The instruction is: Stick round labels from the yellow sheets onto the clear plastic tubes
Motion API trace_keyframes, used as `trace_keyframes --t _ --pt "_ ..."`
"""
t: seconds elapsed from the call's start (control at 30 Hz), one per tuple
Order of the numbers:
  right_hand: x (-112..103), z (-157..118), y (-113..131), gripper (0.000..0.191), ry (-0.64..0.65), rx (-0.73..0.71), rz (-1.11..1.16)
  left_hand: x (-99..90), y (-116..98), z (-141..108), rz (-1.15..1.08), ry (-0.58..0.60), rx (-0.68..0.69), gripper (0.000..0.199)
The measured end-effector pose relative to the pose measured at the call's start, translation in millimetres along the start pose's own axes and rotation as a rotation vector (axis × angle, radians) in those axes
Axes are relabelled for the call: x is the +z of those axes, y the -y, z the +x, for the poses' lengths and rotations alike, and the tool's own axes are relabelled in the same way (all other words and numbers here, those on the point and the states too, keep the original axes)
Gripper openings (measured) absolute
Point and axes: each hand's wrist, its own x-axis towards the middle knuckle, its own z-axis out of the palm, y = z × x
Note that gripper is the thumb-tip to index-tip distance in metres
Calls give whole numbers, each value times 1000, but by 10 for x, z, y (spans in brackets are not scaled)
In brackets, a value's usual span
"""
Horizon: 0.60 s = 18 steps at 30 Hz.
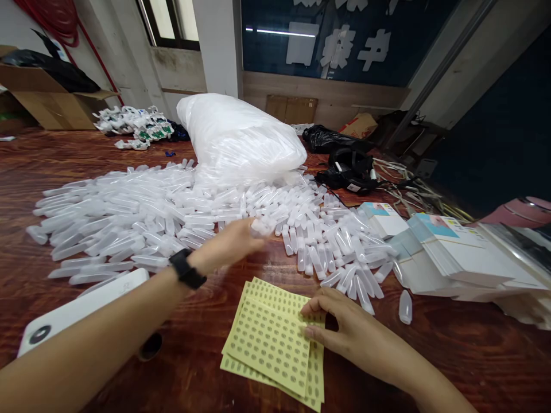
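My left hand [232,246], with a black band on its wrist, reaches over the near edge of the pile of translucent plastic tubes [116,223]. It is blurred. At its fingertips, equally smeared, is a translucent plastic tube [260,228], and the hand looks closed on it; whether there is more than one I cannot tell. My right hand [340,324] rests at the right side of some yellow sticker sheets [269,341] printed with rows of small oval marks. Its thumb and forefinger touch the sheets, a gap between them. The sheets overlap unevenly.
A big white plastic bag [245,135] stands behind the pile. Stacks of printed cards [460,252] and a lone tube [405,307] lie at right. A white phone-like device [81,310] is under my left forearm. Black straps [350,169] and cables [413,198] lie at back right.
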Motion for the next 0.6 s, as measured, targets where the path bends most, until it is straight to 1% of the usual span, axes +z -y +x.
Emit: trace_keyframes --t 0.07,0.13,0.2,0.27,0.37,0.43,0.53,0.6 --pt "3 24 0 13 4 -14 9 200 -61 -307 -209 108 -62 34" --pt "9 55 -1 11 4 -24 14 443 -70 -593 -401 193 -142 36" --pt "14 78 -1 10 0 -25 12 666 -34 -796 -558 206 -206 40" --pt "15 87 2 10 2 -22 8 824 24 -895 -690 189 -251 45" --pt "14 82 13 9 10 -16 2 921 95 -915 -812 167 -310 49" --pt "11 77 18 7 13 -13 -4 928 112 -905 -845 154 -332 49" --pt "-2 79 13 7 17 -10 -9 924 101 -907 -880 119 -329 49" --pt "-13 87 3 11 18 -10 -13 929 85 -916 -900 96 -329 50"
